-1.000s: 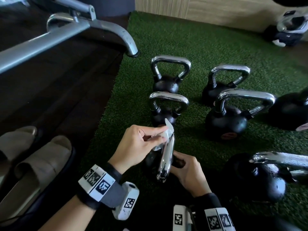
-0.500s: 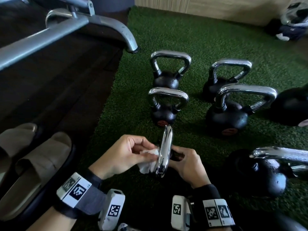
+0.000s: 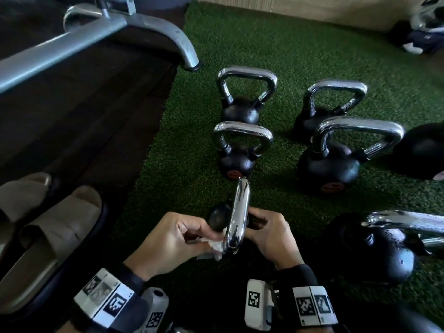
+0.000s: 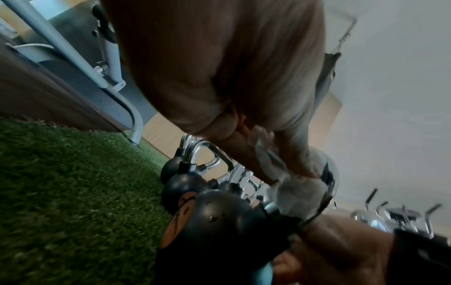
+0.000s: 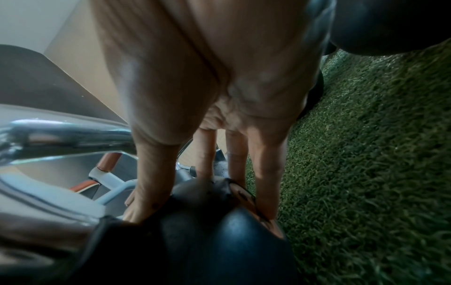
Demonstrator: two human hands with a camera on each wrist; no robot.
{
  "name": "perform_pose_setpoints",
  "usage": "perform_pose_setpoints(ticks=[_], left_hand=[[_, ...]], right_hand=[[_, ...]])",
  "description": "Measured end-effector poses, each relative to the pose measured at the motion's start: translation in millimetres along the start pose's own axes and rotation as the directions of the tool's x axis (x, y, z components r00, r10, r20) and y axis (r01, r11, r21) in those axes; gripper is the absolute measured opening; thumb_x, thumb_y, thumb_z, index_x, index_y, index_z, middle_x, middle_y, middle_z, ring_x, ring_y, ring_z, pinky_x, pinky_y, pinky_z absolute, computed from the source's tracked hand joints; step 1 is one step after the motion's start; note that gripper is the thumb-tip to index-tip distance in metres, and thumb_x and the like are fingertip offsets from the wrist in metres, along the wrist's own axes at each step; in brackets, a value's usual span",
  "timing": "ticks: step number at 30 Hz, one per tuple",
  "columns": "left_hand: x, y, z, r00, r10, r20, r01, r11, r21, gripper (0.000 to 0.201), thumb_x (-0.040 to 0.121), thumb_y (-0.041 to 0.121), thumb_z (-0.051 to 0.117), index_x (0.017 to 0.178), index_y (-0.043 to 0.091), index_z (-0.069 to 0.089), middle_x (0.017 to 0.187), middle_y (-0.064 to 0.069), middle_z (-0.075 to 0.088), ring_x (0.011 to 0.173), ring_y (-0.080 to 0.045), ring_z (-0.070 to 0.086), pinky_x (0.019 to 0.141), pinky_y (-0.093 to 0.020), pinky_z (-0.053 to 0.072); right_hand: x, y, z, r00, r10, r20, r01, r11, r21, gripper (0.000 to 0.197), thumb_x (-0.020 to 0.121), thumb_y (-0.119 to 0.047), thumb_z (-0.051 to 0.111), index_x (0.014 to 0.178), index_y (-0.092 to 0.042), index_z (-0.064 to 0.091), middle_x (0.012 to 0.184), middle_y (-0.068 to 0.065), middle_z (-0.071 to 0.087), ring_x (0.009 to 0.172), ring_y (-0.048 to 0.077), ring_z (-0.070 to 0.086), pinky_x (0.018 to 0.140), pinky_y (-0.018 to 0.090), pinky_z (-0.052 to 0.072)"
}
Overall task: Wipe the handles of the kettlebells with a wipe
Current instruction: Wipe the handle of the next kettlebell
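The small kettlebell (image 3: 217,218) is tipped on its side on the green turf (image 3: 187,164), close to the person, with its shiny handle (image 3: 237,215) sticking up between both hands. The left hand (image 3: 173,241) pinches a white wipe (image 3: 215,246) against the near end of the handle. The right hand (image 3: 271,239) has its fingers curled on the black ball to keep it from rolling.

To do this well, I think the wipe should go all the way round the bar and along both sides, while the other hand holds tight.

The ball is mostly hidden behind the hands. The wrist pictures are blurry. Five more kettlebells stand behind and to the right; some are cut off at the edge.
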State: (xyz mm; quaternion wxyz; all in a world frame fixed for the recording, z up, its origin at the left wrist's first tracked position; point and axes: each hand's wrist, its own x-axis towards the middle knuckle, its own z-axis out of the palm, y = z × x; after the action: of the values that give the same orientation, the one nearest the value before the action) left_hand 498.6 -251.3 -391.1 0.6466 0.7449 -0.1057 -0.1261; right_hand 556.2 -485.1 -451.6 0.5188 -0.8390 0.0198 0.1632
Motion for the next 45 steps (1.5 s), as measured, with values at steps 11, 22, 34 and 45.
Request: perform_pose_setpoints(ticks=[11, 22, 34, 45], left_hand=[[8, -6, -13, 0.975, 0.207, -0.075, -0.175, 0.934, 0.310, 0.015, 0.084, 0.020, 0.080, 0.094, 0.031, 0.081, 0.097, 0.018, 0.079, 0.094, -0.003, 0.076, 0.084, -0.019, 0.058], [23, 51, -36, 0.850, 0.456, -0.264, -0.424, 0.889, 0.170, 0.026, 0.077, 0.050, 0.082, 0.097, 0.034, 0.080, 0.093, 0.006, 0.074, 0.085, -0.008, 0.070, 0.074, -0.015, 0.053], [40, 61, -26, 0.986, 0.135, -0.099, -0.143, 0.987, -0.079, 0.038, 0.083, 0.057, 0.073, 0.089, 0.019, 0.079, 0.086, -0.001, 0.076, 0.081, -0.012, 0.071, 0.074, -0.019, 0.056], [50, -44, 13, 0.970, 0.037, 0.239, -0.174, 0.795, 0.581, 0.150, 0.057, 0.072, 0.087, 0.163, 0.022, -0.007, 0.171, 0.015, -0.005, 0.157, -0.002, -0.002, 0.129, -0.033, 0.016]], right_hand=[[-9, -14, -4, 0.999, -0.042, 0.013, 0.044, 0.992, -0.120, 0.062, 0.070, -0.059, 0.086, 0.128, -0.043, 0.071, 0.119, -0.020, 0.074, 0.112, -0.005, 0.065, 0.102, 0.021, 0.052], [-50, -121, -30, 0.833, -0.550, -0.061, 0.550, 0.810, 0.203, 0.038, 0.087, -0.019, 0.081, 0.124, -0.021, 0.076, 0.117, -0.012, 0.075, 0.100, 0.013, 0.076, 0.089, 0.026, 0.060], [-46, -111, -21, 0.802, -0.529, -0.278, 0.578, 0.804, 0.140, 0.030, 0.076, -0.016, 0.090, 0.103, -0.026, 0.083, 0.098, -0.015, 0.079, 0.090, 0.008, 0.076, 0.081, 0.027, 0.061], [-7, -27, -11, 0.898, -0.092, -0.431, 0.213, 0.947, 0.242, 0.025, 0.082, -0.010, 0.085, 0.102, -0.025, 0.083, 0.095, -0.012, 0.081, 0.091, 0.006, 0.077, 0.090, 0.041, 0.062]])
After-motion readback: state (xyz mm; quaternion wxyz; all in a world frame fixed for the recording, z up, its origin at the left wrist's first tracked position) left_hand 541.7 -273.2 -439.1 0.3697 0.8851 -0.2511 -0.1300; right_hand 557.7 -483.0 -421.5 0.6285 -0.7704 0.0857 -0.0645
